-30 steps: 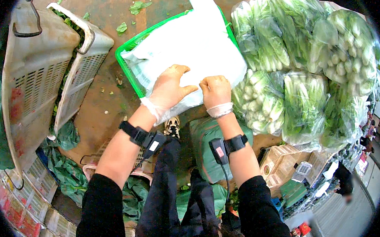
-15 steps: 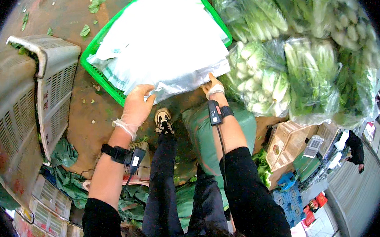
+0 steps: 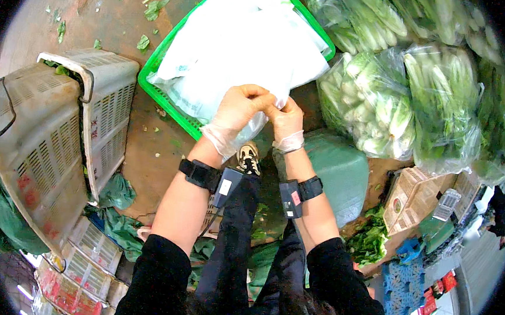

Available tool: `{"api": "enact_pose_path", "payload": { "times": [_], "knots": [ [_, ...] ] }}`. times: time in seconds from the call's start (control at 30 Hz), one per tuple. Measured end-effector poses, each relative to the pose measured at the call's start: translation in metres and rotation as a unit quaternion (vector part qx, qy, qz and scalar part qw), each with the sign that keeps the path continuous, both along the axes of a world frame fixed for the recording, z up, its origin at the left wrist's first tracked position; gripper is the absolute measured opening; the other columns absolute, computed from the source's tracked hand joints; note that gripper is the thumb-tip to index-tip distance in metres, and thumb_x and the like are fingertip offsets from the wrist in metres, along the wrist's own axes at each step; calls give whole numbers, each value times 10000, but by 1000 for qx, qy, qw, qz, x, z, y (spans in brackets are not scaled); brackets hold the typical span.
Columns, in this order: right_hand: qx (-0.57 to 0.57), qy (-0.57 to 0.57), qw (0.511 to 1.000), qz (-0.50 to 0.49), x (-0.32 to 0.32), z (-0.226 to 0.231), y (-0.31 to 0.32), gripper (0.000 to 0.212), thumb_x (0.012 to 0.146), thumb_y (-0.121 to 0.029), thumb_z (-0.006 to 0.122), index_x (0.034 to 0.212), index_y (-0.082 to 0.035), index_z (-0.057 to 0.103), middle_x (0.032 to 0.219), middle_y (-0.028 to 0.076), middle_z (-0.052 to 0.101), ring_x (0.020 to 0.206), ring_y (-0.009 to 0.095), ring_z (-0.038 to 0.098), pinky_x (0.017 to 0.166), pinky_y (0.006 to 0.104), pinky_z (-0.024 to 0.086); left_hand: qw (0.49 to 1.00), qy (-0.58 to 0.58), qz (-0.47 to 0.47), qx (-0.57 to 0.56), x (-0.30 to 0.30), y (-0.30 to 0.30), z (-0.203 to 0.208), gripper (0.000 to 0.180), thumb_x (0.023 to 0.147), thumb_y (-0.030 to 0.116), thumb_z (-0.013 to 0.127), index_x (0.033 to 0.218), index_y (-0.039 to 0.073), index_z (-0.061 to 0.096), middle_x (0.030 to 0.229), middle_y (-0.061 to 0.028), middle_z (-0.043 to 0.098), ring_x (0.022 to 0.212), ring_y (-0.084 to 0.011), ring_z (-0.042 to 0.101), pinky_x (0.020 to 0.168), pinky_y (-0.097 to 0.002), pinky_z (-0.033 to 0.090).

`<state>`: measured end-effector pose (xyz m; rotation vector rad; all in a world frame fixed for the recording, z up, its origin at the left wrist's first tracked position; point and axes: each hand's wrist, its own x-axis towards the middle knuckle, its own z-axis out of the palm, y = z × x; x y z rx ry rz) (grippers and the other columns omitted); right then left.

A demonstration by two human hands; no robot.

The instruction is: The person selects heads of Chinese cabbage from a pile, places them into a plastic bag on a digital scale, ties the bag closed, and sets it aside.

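A white plastic bag (image 3: pixel 236 51) covers most of the bright green basket (image 3: pixel 164 100) on the ground before me. My left hand (image 3: pixel 239 110), in a thin clear glove, pinches the bag's near edge. Fingertip to fingertip with it, my right hand (image 3: pixel 287 123), gloved the same way, also grips that edge. Both hands are closed, and the plastic bunches up between them. What lies in the basket under the bag is hidden.
Clear bags of leafy greens (image 3: pixel 373 107) are piled at the right. Beside my legs stands a green wrapped bundle (image 3: pixel 328 168). White slotted crates (image 3: pixel 109 112) stand on the left. Further right are a wooden-looking box (image 3: pixel 408 197) and a blue plastic pallet (image 3: pixel 401 288).
My hands have come together from wide apart along the bag's near edge. The bag's edge is now gathered between them. The view has shifted, so the surroundings appear further right.
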<state>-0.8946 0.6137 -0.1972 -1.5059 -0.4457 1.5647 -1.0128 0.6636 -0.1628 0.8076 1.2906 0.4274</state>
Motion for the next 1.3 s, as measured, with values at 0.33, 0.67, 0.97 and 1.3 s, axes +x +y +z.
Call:
{"api": "enact_pose_path", "payload": {
  "times": [0.33, 0.67, 0.97, 1.3],
  "knots": [
    [-121, -274, 954, -11, 57, -26, -12, 281, 745, -114, 586, 963, 62, 596, 849, 166, 639, 756, 270, 600, 744, 337, 460, 944, -49, 313, 94, -33, -5, -11, 107, 862, 115, 514, 836, 25, 565, 780, -32, 570, 694, -134, 551, 642, -270, 466],
    [137, -469, 691, 533, -52, 45, 6, 691, 756, -373, 618, 1362, -264, 305, 1413, 176, 247, 1286, 416, 224, 1004, 515, 282, 982, -95, 161, 43, -116, 20, 143, 212, 903, 281, 480, 931, 79, 534, 680, 13, 516, 540, -97, 488, 460, -202, 387],
    [-4, -92, 882, 462, -59, 32, -8, 730, 817, -542, 491, 1387, -147, 265, 1344, 181, 385, 1180, 345, 437, 953, 492, 358, 883, 71, -457, -80, -181, -28, 297, 214, 885, 234, 466, 937, 59, 579, 825, -93, 602, 723, -215, 582, 635, -322, 460],
    [-144, -7, 922, 360, 22, 218, -133, 249, 820, -251, 594, 780, -17, 668, 640, 32, 617, 573, 88, 532, 555, 246, 437, 793, -208, -571, 46, 19, -244, 242, 239, 841, 233, 507, 956, 33, 570, 847, -143, 605, 740, -272, 590, 668, -350, 471]
  ]
}}
